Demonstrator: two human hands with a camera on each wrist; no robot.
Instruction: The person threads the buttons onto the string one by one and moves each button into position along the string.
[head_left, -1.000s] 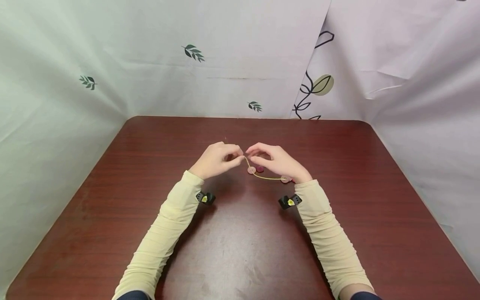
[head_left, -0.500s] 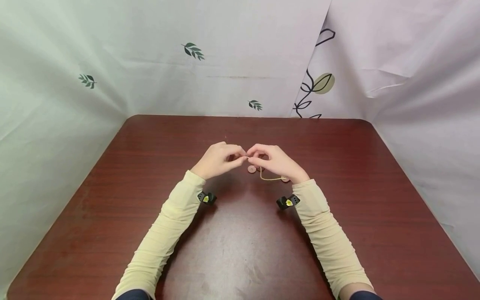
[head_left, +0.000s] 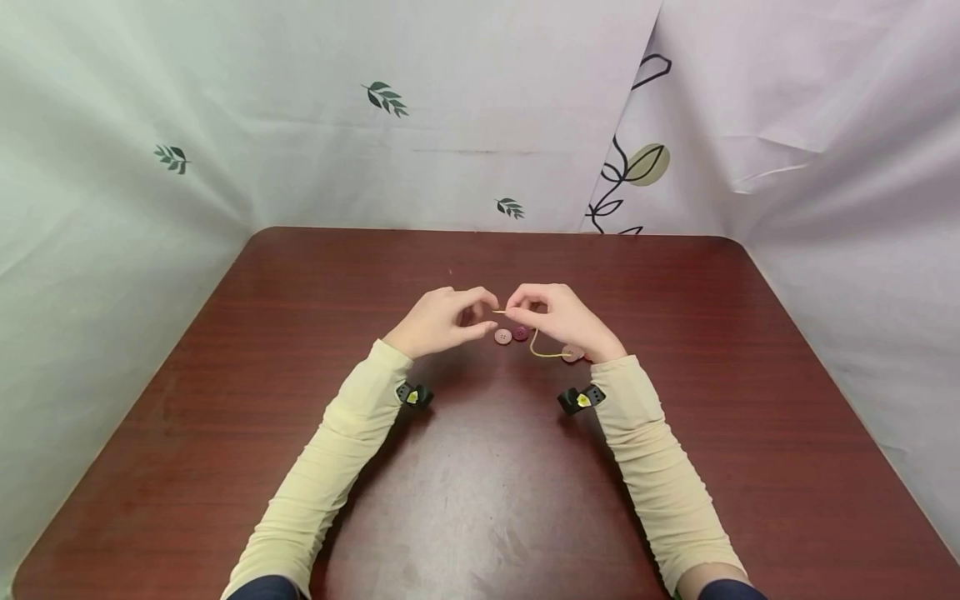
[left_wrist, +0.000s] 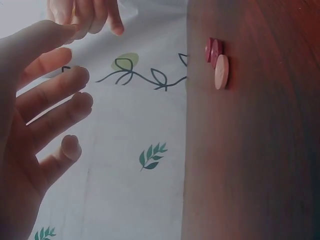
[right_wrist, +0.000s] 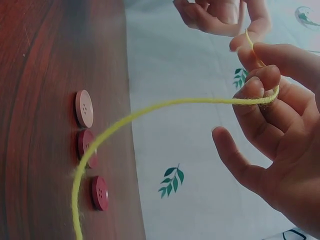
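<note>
A yellow string (right_wrist: 170,102) is pinched between the thumb and index finger of my right hand (head_left: 564,320), its short tip pointing left. From that hand the string drops in a curve to a pale button (head_left: 572,353) near the right wrist. My left hand (head_left: 448,320) is just left of the tip, thumb and fingers parted, holding nothing visible; the left wrist view shows this hand (left_wrist: 50,105) with its fingers spread. Below and between the hands lie a light pink button (head_left: 503,337) and a dark red button (head_left: 521,333). Another dark red button (right_wrist: 100,193) shows in the right wrist view.
The buttons lie on a dark red-brown wooden table (head_left: 465,467) with rounded far corners. A pale cloth (head_left: 315,150) with leaf prints hangs behind the table and along both sides. Black straps with small devices (head_left: 581,401) sit at both wrists.
The hands met at the fingertips half a second ago; now my right hand has moved slightly right with the string, and my left thumb and index finger have parted. The string's curve has shifted right.
</note>
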